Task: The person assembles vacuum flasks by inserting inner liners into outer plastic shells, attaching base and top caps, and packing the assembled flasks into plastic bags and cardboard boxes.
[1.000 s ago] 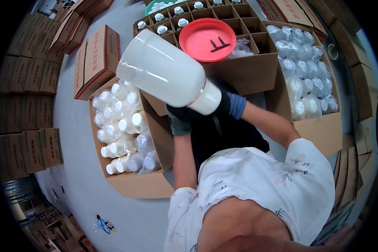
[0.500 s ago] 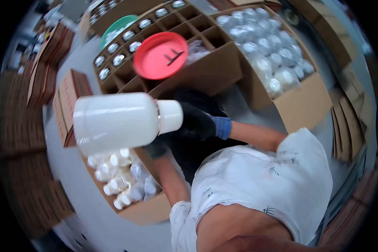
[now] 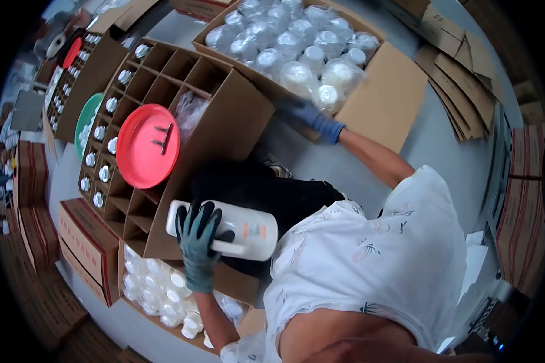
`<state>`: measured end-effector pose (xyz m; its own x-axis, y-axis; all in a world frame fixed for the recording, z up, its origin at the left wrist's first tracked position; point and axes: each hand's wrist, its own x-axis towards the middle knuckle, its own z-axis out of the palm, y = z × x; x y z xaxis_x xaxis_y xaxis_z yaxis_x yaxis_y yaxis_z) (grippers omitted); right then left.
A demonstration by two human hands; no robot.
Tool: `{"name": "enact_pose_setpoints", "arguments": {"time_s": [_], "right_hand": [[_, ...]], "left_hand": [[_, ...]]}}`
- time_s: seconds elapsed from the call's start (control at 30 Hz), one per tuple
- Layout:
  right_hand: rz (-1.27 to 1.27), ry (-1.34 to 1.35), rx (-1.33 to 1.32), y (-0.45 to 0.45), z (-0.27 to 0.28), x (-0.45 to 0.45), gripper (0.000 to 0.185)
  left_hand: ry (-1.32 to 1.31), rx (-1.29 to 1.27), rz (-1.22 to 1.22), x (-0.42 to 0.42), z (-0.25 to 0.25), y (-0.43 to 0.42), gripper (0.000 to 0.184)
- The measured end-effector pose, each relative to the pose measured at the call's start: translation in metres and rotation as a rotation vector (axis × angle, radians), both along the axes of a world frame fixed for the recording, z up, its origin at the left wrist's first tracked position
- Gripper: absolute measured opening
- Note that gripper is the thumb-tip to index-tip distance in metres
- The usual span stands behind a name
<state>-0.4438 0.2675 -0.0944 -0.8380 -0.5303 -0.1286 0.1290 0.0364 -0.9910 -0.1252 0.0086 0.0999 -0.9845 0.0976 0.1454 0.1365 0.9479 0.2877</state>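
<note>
My left hand, in a grey-green glove with dark fingertips, is wrapped over a white plastic jug. The jug lies on its side above my dark trousers, with faint reddish print and a handle facing down. My right hand, in a blue and dark glove, reaches out by the near edge of a carton of plastic-wrapped white bottles. Motion smears its fingers, so their grip is unclear.
A divided carton holds several silver-capped bottles and carries a red plate with a small dark tool. Below it is a carton of white bottles. A closed carton stands left; flattened cardboard lies right.
A white bottle was held up close to the camera; now a white jug lies low over my lap under my left hand. My right hand has moved away toward the carton of wrapped bottles.
</note>
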Motion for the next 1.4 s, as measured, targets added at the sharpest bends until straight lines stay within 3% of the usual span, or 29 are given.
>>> {"name": "enact_pose_setpoints", "arguments": {"time_s": [0.03,0.07,0.1,0.17,0.2,0.23,0.3,0.33,0.37,0.43,0.5,0.53,0.63,0.67,0.7,0.77,0.8,0.9,0.97,1.03,1.1,1.17,1.2,1.27,1.33,1.37,1.4], "right_hand": [[-0.134,-0.010,-0.074,0.027,-0.016,-0.035,0.038],[-0.270,-0.028,0.150,0.059,-0.031,-0.079,0.039],[-0.432,0.265,0.204,0.083,-0.043,-0.112,0.040],[-0.517,0.378,0.496,0.132,-0.048,-0.175,0.045],[-0.598,0.436,0.650,0.156,-0.101,-0.229,0.038],[-0.681,0.479,0.806,0.179,-0.150,-0.279,0.030],[-0.401,0.537,1.197,0.157,-0.063,-0.256,0.034],[-0.435,0.563,1.354,0.164,-0.100,-0.283,0.043],[-0.265,0.251,1.422,0.149,-0.070,-0.281,0.062],[-0.238,0.209,1.592,0.134,-0.081,-0.293,0.063],[-0.243,0.117,1.543,0.126,-0.093,-0.304,0.064],[-0.102,0.137,1.641,0.125,-0.100,-0.310,0.063],[-0.014,0.212,1.420,0.140,-0.133,-0.329,0.060],[-0.180,0.335,1.255,0.158,-0.172,-0.345,0.055],[-0.276,0.325,1.006,0.157,-0.152,-0.335,0.048],[-0.397,0.357,0.467,0.154,-0.103,-0.310,0.037],[-0.369,0.243,0.355,0.145,-0.061,-0.291,0.029],[-0.107,0.129,0.116,0.116,0.041,-0.254,0.036],[0.305,0.568,0.063,0.081,0.093,-0.229,0.045],[0.543,-0.040,-0.439,0.024,0.153,-0.192,0.048],[0.738,-0.337,-0.655,-0.042,0.191,-0.169,0.047],[0.883,-0.299,-0.881,-0.109,0.225,-0.133,0.045],[0.812,-0.515,-0.866,-0.135,0.258,-0.101,0.050],[0.896,-0.485,-0.949,-0.193,0.284,-0.071,0.033],[1.268,-0.475,-1.233,-0.270,0.285,-0.068,0.021],[0.834,-0.628,-1.088,-0.281,0.292,-0.045,0.022],[0.818,-0.635,-1.143,-0.311,0.286,-0.034,0.023]], "left_hand": [[0.047,-0.044,0.036,0.003,-0.007,0.009,0.053],[0.052,-0.163,0.115,0.011,-0.018,0.017,0.059],[0.097,-0.135,0.276,0.019,-0.033,0.029,0.061],[0.207,0.294,0.467,0.019,-0.054,0.057,0.056],[0.228,0.371,0.609,0.018,-0.056,0.071,0.052],[0.174,0.315,0.581,0.020,-0.056,0.070,0.050],[0.071,0.212,0.533,0.023,-0.055,0.068,0.047],[0.053,0.176,0.491,0.017,-0.049,0.066,0.047],[0.037,0.219,0.519,0.014,-0.049,0.064,0.047],[0.001,0.304,0.568,0.016,-0.048,0.059,0.048],[-0.063,0.302,0.600,0.017,-0.042,0.062,0.056],[-0.098,0.300,0.629,0.020,-0.038,0.067,0.058],[-0.199,0.266,0.617,0.051,-0.038,0.065,0.065],[-0.249,0.286,0.645,0.063,-0.034,0.061,0.066],[-0.297,0.306,0.671,0.070,-0.028,0.057,0.067],[-0.152,0.324,0.790,0.066,-0.024,0.048,0.060],[-0.048,0.354,0.854,0.071,-0.034,0.036,0.057],[0.145,0.395,0.883,0.060,-0.039,0.002,0.050],[0.244,0.507,0.839,0.027,-0.041,-0.017,0.046],[0.301,0.602,0.689,-0.018,-0.031,-0.028,0.043],[0.224,0.706,0.504,-0.057,-0.023,-0.039,0.046],[0.186,0.737,0.272,-0.088,-0.019,-0.042,0.061],[0.199,0.630,0.186,-0.101,-0.019,-0.042,0.071],[0.250,0.619,0.029,-0.121,0.000,-0.028,0.096],[0.233,0.756,0.048,-0.125,0.001,-0.020,0.114],[0.251,0.630,0.119,-0.127,0.008,-0.015,0.116],[0.394,0.559,0.199,-0.135,0.002,-0.013,0.112]]}}
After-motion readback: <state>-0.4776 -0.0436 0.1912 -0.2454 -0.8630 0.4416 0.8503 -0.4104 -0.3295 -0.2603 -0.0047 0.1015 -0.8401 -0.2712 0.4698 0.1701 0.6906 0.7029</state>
